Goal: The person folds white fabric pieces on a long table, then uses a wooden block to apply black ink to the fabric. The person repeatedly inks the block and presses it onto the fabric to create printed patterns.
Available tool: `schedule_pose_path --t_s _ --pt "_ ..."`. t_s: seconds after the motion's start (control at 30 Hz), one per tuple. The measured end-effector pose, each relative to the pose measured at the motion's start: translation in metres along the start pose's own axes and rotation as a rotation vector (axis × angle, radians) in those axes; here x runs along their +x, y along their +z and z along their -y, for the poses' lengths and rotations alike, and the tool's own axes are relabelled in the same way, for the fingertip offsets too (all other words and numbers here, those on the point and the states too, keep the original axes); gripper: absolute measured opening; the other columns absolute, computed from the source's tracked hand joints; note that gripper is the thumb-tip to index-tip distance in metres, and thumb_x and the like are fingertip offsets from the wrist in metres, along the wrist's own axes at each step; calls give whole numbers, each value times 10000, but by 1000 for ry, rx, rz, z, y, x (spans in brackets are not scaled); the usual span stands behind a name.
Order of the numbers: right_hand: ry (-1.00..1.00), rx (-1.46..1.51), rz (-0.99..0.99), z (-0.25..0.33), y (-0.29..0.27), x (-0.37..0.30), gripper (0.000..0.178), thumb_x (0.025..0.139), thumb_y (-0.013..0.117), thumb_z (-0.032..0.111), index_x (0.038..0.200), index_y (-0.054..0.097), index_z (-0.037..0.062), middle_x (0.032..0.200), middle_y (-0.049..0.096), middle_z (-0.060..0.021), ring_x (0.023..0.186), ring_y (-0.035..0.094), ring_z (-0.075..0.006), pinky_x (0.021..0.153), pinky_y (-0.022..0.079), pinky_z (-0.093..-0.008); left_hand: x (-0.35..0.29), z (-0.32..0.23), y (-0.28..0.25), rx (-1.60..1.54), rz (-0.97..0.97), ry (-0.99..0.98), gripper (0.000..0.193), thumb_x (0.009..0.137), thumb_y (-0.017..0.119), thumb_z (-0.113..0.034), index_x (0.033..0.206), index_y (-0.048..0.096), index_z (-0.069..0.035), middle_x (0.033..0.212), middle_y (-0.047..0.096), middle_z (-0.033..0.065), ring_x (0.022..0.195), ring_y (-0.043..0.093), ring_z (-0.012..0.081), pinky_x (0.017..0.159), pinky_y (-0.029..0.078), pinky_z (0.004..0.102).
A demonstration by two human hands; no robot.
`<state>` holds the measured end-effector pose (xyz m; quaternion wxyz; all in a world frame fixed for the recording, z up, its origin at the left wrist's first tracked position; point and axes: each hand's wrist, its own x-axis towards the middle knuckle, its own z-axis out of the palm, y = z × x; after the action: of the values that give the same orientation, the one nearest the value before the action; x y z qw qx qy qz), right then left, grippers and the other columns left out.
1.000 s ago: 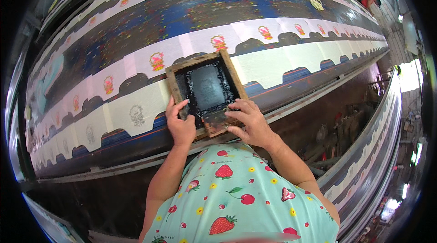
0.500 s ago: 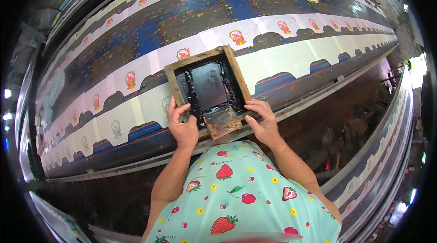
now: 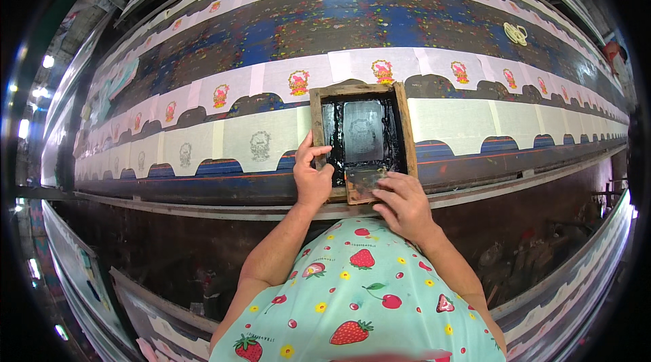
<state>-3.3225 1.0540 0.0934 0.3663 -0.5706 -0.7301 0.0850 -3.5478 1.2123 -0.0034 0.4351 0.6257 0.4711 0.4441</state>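
Left hand (image 3: 313, 177) is gripping the near-left corner of the wooden screen frame (image 3: 361, 138), fingers curled over its left rail, thumb reaching onto the black inked mesh. Right hand (image 3: 405, 204) is closing around a small flat squeegee (image 3: 367, 183), which is sitting at the frame's near edge, touching the mesh, fingertips on its handle side. The frame is lying flat on the long printing table (image 3: 434, 29), close to its near edge, covering one cream fabric panel (image 3: 447, 121) in the near row. Printed motifs: a far row of pale panels is carrying small red-and-yellow basket-shaped prints (image 3: 298, 82), one per panel, running left to right; the near row to the left of the frame is showing grey outline-only prints (image 3: 260, 145) of the same shape. Panels right of the frame are looking blank. Dark scalloped blue shapes (image 3: 475, 148) are lining the near row's edge. The table's middle strip is stained blue with coloured specks. A pale coiled item (image 3: 515, 33) is lying near the table's far-right corner. Nothing is blocking either hand; the person's strawberry-print shirt (image 3: 359, 301) is filling the lower edge.
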Motion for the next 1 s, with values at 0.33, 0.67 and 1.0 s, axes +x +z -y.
schedule_pose_path --t_s 0.33,0.67,1.0 --pt "-110 -87 178 1 8 38 443 816 824 3 1258 804 28 1239 763 -149 1176 743 -357 1000 589 -499 2 5 0 -80 12 -71 407 785 719 136 1123 825 -65 1744 525 316 1620 534 413 1311 422 459" --pt "-27 -90 609 -14 -21 101 384 854 749 -34 1230 804 28 1138 762 -172 1114 733 -408 977 605 -506 -1 -2 3 -17 0 -34 417 813 770 118 1179 828 -73 1738 539 296 1595 549 408 1314 420 466" --pt "6 -120 386 -84 12 192 359 943 681 -90 1256 809 31 1145 769 -208 1123 734 -451 964 592 -534 -2 -10 0 -123 -33 -52 393 948 751 80 1311 798 -64 1721 563 258 1588 550 392 1316 427 452"
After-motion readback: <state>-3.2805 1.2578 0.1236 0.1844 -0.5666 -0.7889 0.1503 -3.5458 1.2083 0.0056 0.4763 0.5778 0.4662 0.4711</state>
